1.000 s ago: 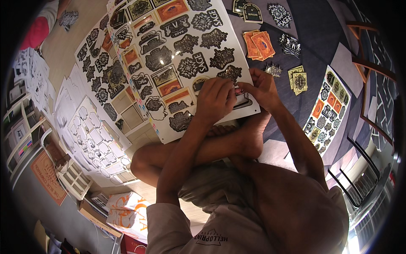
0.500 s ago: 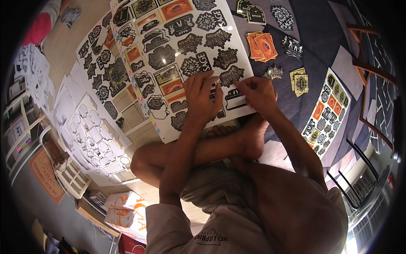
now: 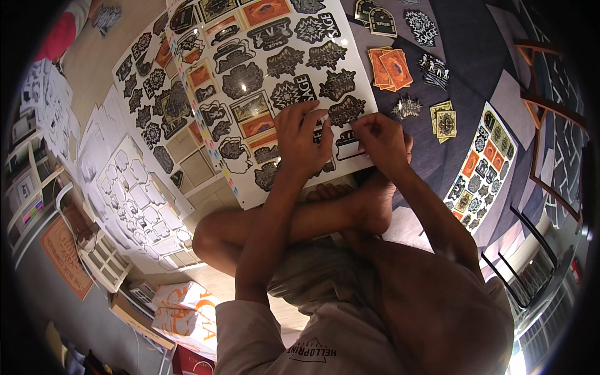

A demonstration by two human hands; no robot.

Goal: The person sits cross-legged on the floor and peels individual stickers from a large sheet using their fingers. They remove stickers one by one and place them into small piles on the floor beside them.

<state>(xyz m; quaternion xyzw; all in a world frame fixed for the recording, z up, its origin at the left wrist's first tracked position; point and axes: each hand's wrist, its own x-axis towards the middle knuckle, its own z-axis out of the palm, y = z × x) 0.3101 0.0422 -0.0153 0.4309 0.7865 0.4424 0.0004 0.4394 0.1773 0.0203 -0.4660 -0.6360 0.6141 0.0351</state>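
Note:
A large white sheet of die-cut stickers (image 3: pixel 250 187) lies before me, its near right corner above my crossed legs. My left hand (image 3: pixel 302 139) rests on the sheet, fingers bent and partly spread, thumb apart from the index finger. Just beyond its fingertips is a dark, jagged sticker (image 3: pixel 347 110). My right hand (image 3: pixel 381 145) pinches with thumb and index finger at that sticker's lower right side; whatever is between the fingertips is hidden. Below the pinch is a black-edged sticker (image 3: pixel 347 145) with a pale middle, partly covered by the right hand.
Sorted sticker piles lie at right: orange cards (image 3: pixel 390 67), gold cards (image 3: pixel 444 122), jagged black ones (image 3: pixel 407 107) and arched ones (image 3: pixel 381 22). A smaller sticker sheet (image 3: pixel 481 165) lies farther right. Used white backing sheets (image 3: pixel 134 187) spread at left, near a white-and-orange bag (image 3: pixel 187 312).
The sheet appears shifted slightly right in the view. Both hands stay at nearly the same place on it, the right fingertips still pinched by the jagged sticker.

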